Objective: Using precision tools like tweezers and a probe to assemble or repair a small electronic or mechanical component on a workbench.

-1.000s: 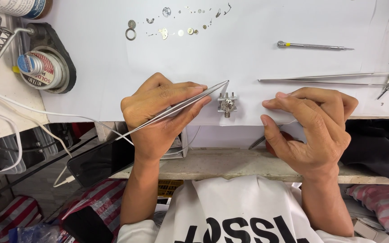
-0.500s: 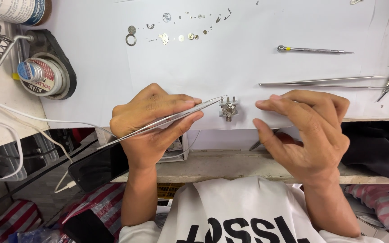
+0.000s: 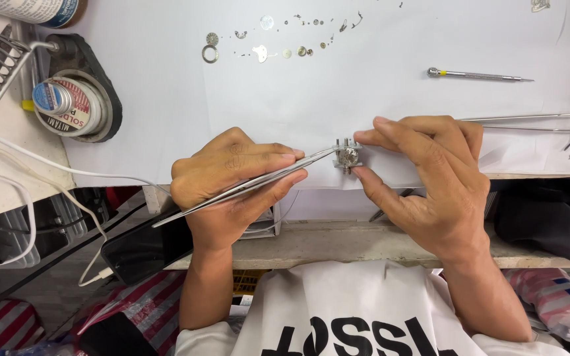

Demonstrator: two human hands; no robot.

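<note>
Single head view, steeply down, close over white worktop (image 3: 166,112)

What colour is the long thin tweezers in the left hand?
Silver metal tweezers, held by the left hand; head view.

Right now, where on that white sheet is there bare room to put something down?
The widest bare patch on the white sheet lies between the row of tiny parts and the left hand. Another lies between the screwdriver and the right hand. It is crowded around the small metal holder, where tweezers and fingertips meet.
</note>
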